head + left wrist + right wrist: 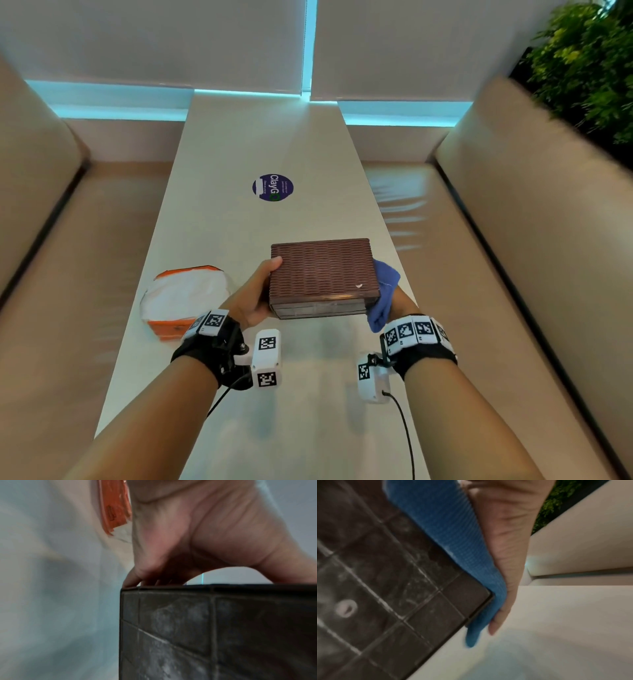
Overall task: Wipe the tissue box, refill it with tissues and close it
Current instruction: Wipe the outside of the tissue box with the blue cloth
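A brown woven tissue box is held just above the table. My left hand grips its left end, thumb on top and fingers underneath; the left wrist view shows that hand over the box edge. My right hand presses a blue cloth against the box's right end. In the right wrist view the hand's fingers lie straight along the cloth, flat against the dusty dark side of the box. The thumb is hidden. An opened orange pack of white tissues lies left of the box.
The long white table runs away from me, with a round purple sticker beyond the box. Beige benches flank it on both sides. A green plant stands at the far right. The tissue pack's orange edge is close to my left hand.
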Action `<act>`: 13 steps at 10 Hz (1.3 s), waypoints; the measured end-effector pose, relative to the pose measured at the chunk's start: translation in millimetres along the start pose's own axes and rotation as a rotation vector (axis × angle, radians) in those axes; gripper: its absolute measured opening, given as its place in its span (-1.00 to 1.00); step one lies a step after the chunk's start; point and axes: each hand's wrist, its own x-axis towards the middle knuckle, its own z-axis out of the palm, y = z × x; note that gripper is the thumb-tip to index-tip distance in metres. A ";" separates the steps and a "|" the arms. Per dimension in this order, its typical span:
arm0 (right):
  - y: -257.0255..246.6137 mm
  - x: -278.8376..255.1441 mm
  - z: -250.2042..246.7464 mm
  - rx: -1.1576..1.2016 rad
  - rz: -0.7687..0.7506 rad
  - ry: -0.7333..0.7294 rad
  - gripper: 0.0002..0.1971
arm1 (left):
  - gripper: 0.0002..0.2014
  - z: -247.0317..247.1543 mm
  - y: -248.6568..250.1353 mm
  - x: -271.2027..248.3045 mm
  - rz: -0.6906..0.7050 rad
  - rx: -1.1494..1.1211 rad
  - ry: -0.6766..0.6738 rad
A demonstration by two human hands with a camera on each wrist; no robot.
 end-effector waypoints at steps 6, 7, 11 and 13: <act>17.1 -60.9 39.6 -0.449 -0.908 0.342 -0.53 | 0.05 28.2 -11.3 10.0 -0.032 0.283 0.070; 26.8 -65.6 57.4 -0.676 -1.011 0.438 -0.41 | 0.01 29.8 -13.4 5.6 0.010 0.261 0.118; 2.1 -55.0 26.1 -0.356 -0.781 -0.047 -0.56 | -0.66 32.2 -26.6 6.7 0.100 0.208 0.186; 23.5 -51.4 28.7 -0.305 -0.953 0.026 -0.71 | -0.63 28.3 -24.9 6.8 0.124 0.250 0.152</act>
